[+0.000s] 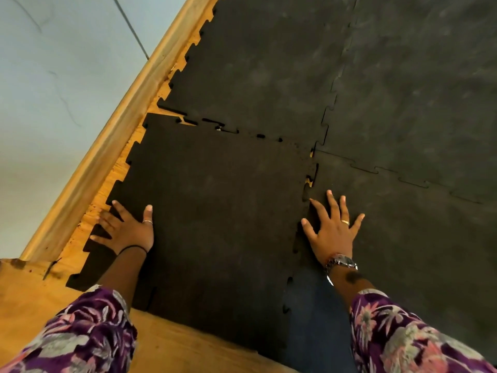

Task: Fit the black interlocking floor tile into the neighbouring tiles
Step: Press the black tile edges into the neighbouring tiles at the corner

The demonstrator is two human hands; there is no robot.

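Observation:
A black interlocking floor tile (215, 211) lies on the wooden floor at lower centre. Its far edge meets a laid tile (255, 71), with small gaps showing along that seam at the left. Its right edge meets another laid tile (403, 251); yellow floor shows through two gaps near the corner. My left hand (126, 228) rests flat, fingers spread, on the tile's toothed left edge. My right hand (332, 230) lies flat with fingers spread across the right seam, palm mostly on the neighbouring tile.
A wooden skirting board (113, 135) runs diagonally along a pale wall (53, 90) at the left. A fourth laid tile (416, 90) fills the far right. Bare wooden floor (188, 345) shows in front of the tile. Floral sleeves cover both forearms.

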